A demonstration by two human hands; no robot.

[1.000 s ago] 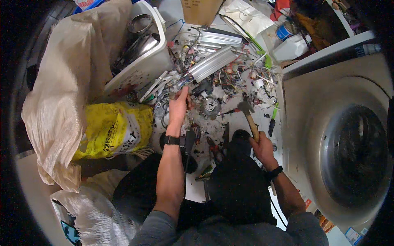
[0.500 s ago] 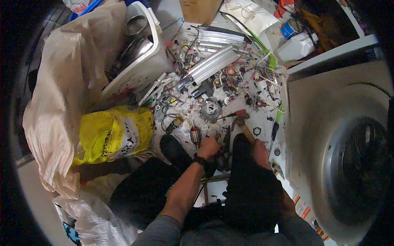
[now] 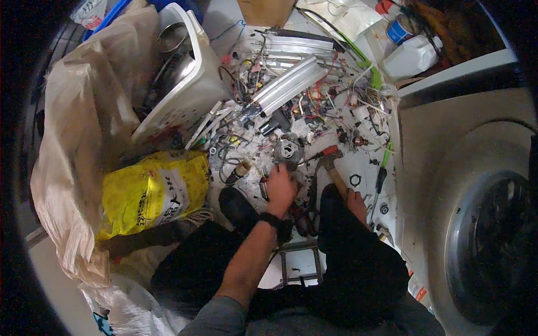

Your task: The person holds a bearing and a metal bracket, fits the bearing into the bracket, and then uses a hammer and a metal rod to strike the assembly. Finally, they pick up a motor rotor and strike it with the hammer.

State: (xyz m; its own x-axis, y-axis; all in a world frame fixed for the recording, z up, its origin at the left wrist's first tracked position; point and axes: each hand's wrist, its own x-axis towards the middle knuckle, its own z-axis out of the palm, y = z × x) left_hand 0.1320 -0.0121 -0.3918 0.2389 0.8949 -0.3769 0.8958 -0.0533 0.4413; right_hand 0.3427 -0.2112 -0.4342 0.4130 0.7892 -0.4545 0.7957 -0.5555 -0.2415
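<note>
My right hand (image 3: 357,206) is closed round the wooden handle of a hammer (image 3: 338,180), beside my right shoe. The hammer's head lies by a red-handled screwdriver (image 3: 329,151). My left hand (image 3: 282,189) reaches over the littered floor, fingers stretched forward, with nothing visible in them. Just left of it lies a motor armature (image 3: 263,183) with copper windings, partly covered by the hand. Ahead of the fingertips sits a round grey metal motor part (image 3: 288,149). Dark pliers-like tools (image 3: 305,221) lie between my feet, their details hard to make out.
Wires, metal strips and small parts spread ahead, with a silver metal profile (image 3: 288,87) among them. Left are a white bin (image 3: 204,73), a yellow bag (image 3: 151,193) and a large woven sack (image 3: 78,140). A round-doored machine (image 3: 426,168) stands right; a white jug (image 3: 412,57) is behind.
My left hand has moved forward and slightly left, toward the round metal part, and its fingers have stretched out. My right hand stays on the hammer. The view has shifted slightly.
</note>
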